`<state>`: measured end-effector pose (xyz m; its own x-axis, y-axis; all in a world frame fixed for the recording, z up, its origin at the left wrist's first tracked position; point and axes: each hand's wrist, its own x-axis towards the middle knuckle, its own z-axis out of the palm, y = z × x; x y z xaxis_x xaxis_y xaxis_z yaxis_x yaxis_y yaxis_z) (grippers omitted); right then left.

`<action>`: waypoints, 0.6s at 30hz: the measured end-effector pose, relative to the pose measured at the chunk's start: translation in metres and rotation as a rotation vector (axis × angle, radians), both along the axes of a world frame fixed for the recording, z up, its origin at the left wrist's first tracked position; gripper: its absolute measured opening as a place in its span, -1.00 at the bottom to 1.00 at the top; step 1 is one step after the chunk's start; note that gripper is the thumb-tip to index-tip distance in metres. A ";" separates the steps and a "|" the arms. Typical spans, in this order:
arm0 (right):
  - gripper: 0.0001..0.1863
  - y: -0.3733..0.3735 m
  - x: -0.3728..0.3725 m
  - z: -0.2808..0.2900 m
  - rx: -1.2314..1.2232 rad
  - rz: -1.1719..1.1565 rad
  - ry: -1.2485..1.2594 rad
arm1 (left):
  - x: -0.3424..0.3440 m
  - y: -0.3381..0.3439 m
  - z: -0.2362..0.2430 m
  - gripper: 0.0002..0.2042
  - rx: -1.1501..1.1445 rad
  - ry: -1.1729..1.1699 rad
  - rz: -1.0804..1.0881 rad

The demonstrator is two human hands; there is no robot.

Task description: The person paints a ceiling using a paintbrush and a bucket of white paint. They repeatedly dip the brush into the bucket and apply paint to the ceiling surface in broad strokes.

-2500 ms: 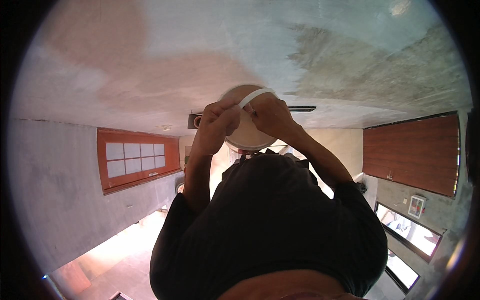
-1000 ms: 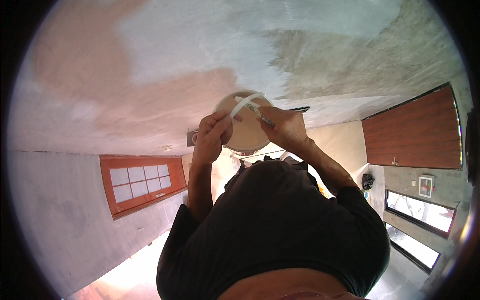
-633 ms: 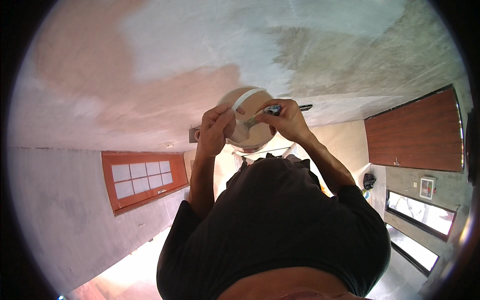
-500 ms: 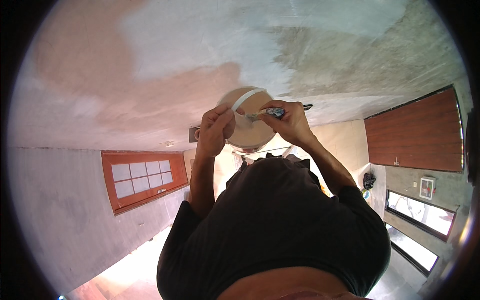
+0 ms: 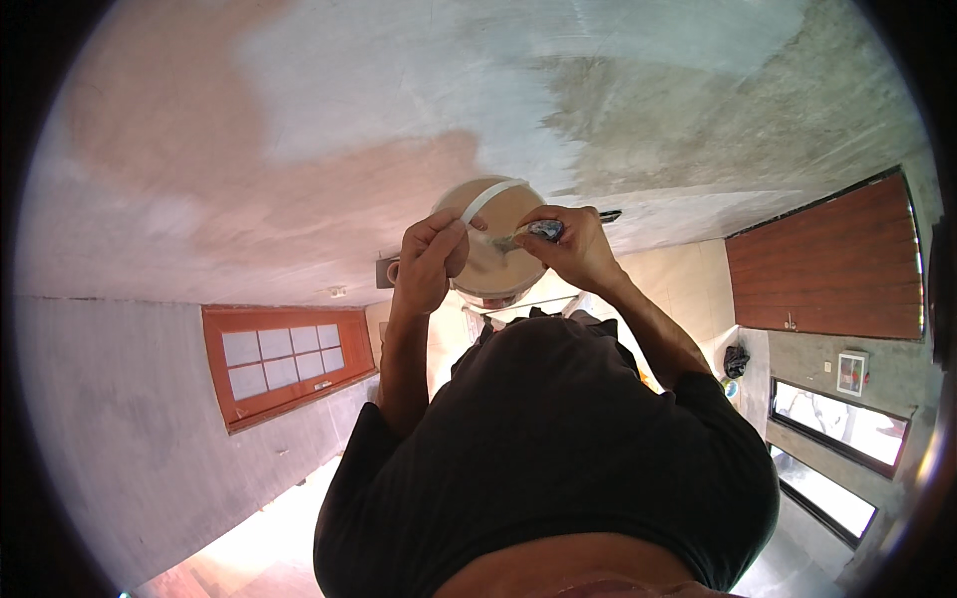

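A round bucket (image 5: 503, 295) hangs in front of me, with tan, paint-like liquid (image 5: 512, 202) inside. Its white handle strap (image 5: 488, 200) arches across the opening. My left hand (image 5: 429, 261) is closed, pinching the strap at the bucket's left side. Over the bucket's right side, my right hand (image 5: 580, 247) grips a paint-smeared brush (image 5: 546, 230) by its handle. The brush's tip points left and down over the liquid; whether it touches the surface is hard to tell.
Ahead is a wall (image 5: 369, 90) with reddish-tan, pale and grey patches. An orange-framed window (image 5: 287, 361) is at left, a brown wooden door (image 5: 832, 261) at right. A black bag (image 5: 736, 361) lies on the right, near a white box (image 5: 851, 374) on the wall.
The brush in my right hand has shifted slightly down and left over the bucket. My left hand keeps its hold on the strap.
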<state>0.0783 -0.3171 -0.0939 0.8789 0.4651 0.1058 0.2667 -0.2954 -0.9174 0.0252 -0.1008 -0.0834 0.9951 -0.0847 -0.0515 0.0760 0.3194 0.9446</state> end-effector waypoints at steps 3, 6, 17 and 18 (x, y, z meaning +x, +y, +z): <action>-0.85 0.000 0.001 -0.003 0.122 0.036 0.292 | 0.000 -0.003 0.002 -0.75 0.007 0.012 0.005; -0.85 -0.002 -0.002 0.000 0.116 0.004 0.253 | -0.002 -0.002 0.000 -0.76 0.019 0.032 0.024; -0.75 -0.048 -0.001 0.006 0.201 -0.160 -0.111 | -0.003 -0.010 0.006 -0.78 -0.024 0.108 0.101; -0.78 -0.062 -0.003 0.012 0.256 -0.160 -0.064 | -0.004 -0.010 0.007 -0.78 -0.030 0.116 0.115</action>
<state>0.0756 -0.3788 -0.0821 0.9264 0.2727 0.2596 0.2955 -0.0995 -0.9501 0.0212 -0.1110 -0.0768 0.9859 0.0259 -0.1653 0.1450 0.3605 0.9214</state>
